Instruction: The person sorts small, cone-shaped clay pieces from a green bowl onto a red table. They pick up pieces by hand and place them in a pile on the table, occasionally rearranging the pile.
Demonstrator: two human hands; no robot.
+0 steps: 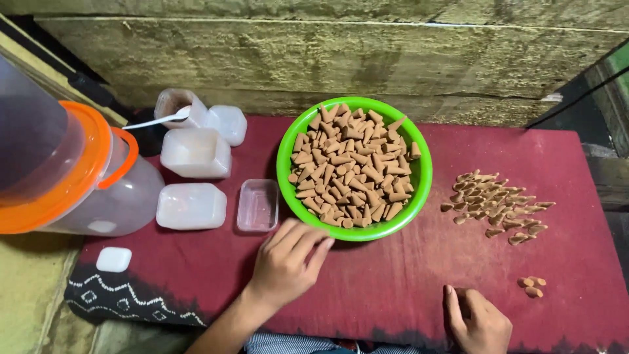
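r hand (478,321) curled, l hand (288,259) at bowl (419,177)

The right hand (477,322) curls at the bottom edge, its fingertips tucked from sight; the left edge cuts off the orange-lidded jar (62,167).

Left hand (286,261) touching green bowl (419,172) of cones (350,167)
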